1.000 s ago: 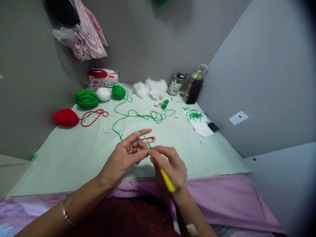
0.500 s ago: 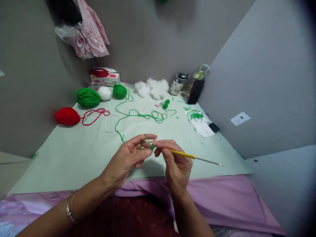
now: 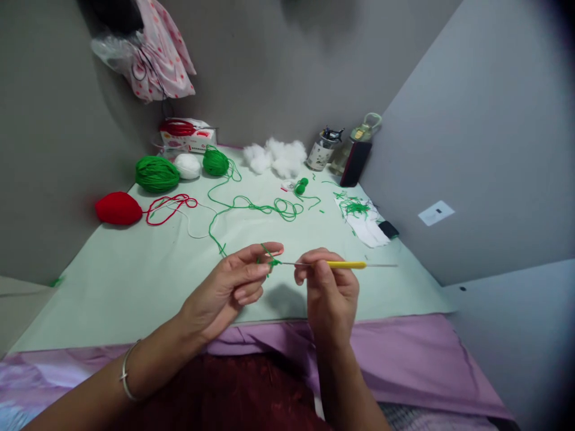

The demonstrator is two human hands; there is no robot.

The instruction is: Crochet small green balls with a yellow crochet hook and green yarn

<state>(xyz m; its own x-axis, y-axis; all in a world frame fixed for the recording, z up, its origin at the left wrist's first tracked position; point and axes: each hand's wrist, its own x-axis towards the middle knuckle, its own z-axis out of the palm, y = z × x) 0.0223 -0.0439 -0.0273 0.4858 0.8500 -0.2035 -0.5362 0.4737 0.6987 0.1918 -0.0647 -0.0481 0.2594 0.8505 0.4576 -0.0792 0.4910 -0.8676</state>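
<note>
Over the near part of the pale table (image 3: 148, 293), I see the left hand (image 3: 231, 287) with its grip pinched on a small bit of green stitching (image 3: 275, 263), a green strand (image 3: 266, 250) looped over its index finger. To its right, the right hand (image 3: 331, 290) has its grip clamped round the yellow handle of a crochet hook (image 3: 348, 264), whose thin shaft points left, its tip at the stitching. On the far side sit a green yarn ball (image 3: 215, 161), its thread (image 3: 266, 209) trailing nearer toward the left hand, and white fluff (image 3: 281, 159) to its right.
</note>
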